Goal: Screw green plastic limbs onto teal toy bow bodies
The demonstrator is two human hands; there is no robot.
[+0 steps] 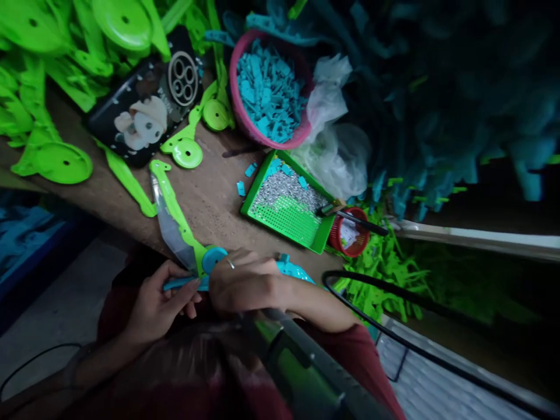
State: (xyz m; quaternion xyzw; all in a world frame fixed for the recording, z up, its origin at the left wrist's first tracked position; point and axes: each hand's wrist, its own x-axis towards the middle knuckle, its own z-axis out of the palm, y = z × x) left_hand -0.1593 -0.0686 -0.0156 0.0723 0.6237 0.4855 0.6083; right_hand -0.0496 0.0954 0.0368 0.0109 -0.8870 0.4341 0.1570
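My left hand point(157, 303) is closed around the blue handle end of a plastic assembly point(192, 274), a long green arm with a metal blade and a blue round cap, lying at the near table edge. My right hand point(245, 286), a ring on one finger, is curled over the same assembly just right of the blue cap, with a pale blue perforated piece point(295, 271) under its wrist. What its fingers pinch is hidden.
A green tray point(284, 230) holds small metal screws. A pink bowl point(271, 93) holds blue plastic bits. A red cup point(350, 233), a phone point(144, 111), a plastic bag point(336, 146) and piles of green parts point(56, 160) crowd the brown table point(210, 192).
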